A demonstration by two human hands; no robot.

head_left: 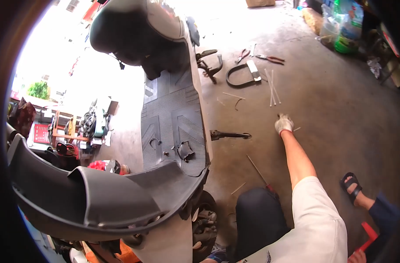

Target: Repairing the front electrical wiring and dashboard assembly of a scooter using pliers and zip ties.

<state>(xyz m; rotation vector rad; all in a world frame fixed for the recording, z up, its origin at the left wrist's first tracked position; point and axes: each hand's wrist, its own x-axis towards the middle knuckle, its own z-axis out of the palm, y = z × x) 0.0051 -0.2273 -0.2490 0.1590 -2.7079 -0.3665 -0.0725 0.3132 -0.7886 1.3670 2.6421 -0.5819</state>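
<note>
My right hand (284,124), in a whitish work glove, reaches out low over the concrete floor with its fingers curled in. What they hold, if anything, is hidden. A short pale strip (297,129) shows beside the glove; I cannot tell whether it lies under the hand or in it. Beyond the hand lie several thin white strips (272,90) and a black U-shaped bar (236,73) with a white end piece. Two pairs of pliers, one red-handled (243,55) and one with longer red grips (273,58), rest farther off. My left hand is out of view.
A scooter with a ribbed footboard (167,114) fills the left; its kickstand (230,135) juts toward me. A long screwdriver (258,171) lies by my knee (260,215). At lower right are another person's sandalled foot (351,187) and a hand (357,257) near a red object (369,232).
</note>
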